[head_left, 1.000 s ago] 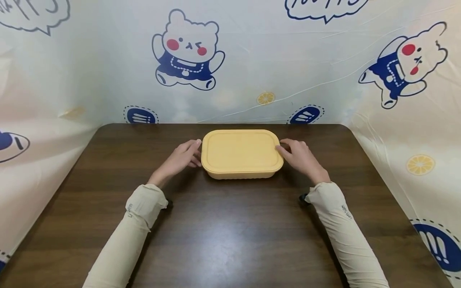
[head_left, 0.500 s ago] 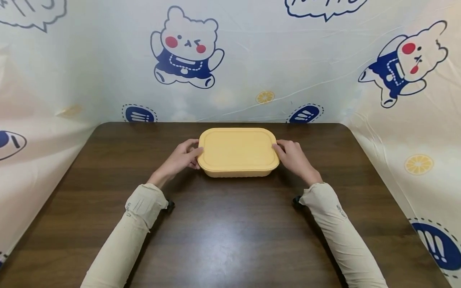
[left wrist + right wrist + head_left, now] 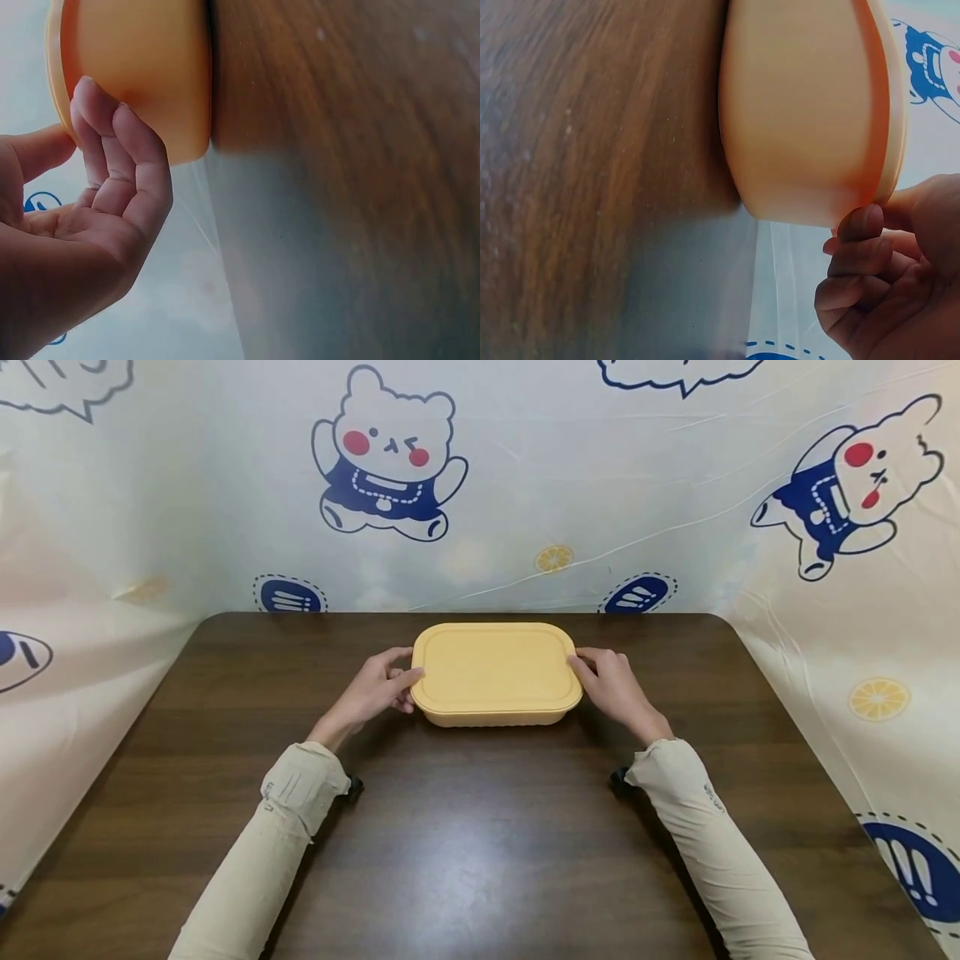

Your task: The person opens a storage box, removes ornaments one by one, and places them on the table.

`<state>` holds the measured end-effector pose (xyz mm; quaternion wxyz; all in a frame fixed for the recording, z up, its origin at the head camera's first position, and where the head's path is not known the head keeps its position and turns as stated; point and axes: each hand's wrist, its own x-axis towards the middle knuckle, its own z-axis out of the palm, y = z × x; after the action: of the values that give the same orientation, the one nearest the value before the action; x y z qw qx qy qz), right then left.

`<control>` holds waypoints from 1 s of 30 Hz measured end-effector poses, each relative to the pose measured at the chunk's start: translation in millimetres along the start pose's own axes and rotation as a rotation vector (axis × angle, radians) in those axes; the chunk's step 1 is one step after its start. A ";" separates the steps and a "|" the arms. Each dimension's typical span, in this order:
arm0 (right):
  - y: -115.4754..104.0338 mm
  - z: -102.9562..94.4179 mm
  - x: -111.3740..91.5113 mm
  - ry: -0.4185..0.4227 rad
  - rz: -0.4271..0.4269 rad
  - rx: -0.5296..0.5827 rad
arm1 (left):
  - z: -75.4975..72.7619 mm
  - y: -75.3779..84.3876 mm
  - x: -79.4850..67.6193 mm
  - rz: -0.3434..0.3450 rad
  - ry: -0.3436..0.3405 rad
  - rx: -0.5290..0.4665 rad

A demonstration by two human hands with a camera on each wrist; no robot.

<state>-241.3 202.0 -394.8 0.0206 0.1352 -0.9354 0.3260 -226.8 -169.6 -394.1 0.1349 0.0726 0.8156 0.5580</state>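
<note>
A yellow lidded food container (image 3: 497, 670) sits near the far edge of the table, its long side facing me. My left hand (image 3: 382, 685) grips the left end of its rim, thumb on top of the lid. In the left wrist view that hand's curled fingers (image 3: 120, 154) lie under the lid's overhang, against the container's side wall (image 3: 150, 82). At the other end my right hand (image 3: 611, 685) pinches the rim, thumb above. The right wrist view shows its bent fingers (image 3: 862, 259) tucked below the lid edge (image 3: 891, 127). What the container holds is hidden.
The dark wooden table (image 3: 465, 827) has rounded far corners. Close behind it hangs a pale sheet (image 3: 517, 477) printed with cartoon bears and orange slices, which also runs along both sides. Black bands (image 3: 621, 782) show at the cuffs of the light sleeves.
The left thumb has come down onto the lid and both hands have taken hold of the rim. The container has shifted slightly left, then stayed nearly still.
</note>
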 end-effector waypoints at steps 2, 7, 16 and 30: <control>-0.2 -0.9 0.1 0.003 -0.004 -0.001 | 0.4 1.6 0.0 -0.003 0.007 0.005; -1.9 -2.8 0.3 0.010 -0.008 -0.001 | 0.8 3.4 -0.1 0.001 0.018 0.010; -4.3 -5.7 0.1 0.015 -0.016 -0.006 | 1.7 7.6 -3.2 -0.008 0.037 0.051; -8.9 -12.8 -3.6 0.079 -0.047 -0.020 | 3.4 14.6 -6.4 0.033 0.071 0.065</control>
<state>-236.0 204.1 -379.9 0.0663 0.1442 -0.9336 0.3213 -220.1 -163.0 -380.8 0.0944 0.0707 0.8361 0.5357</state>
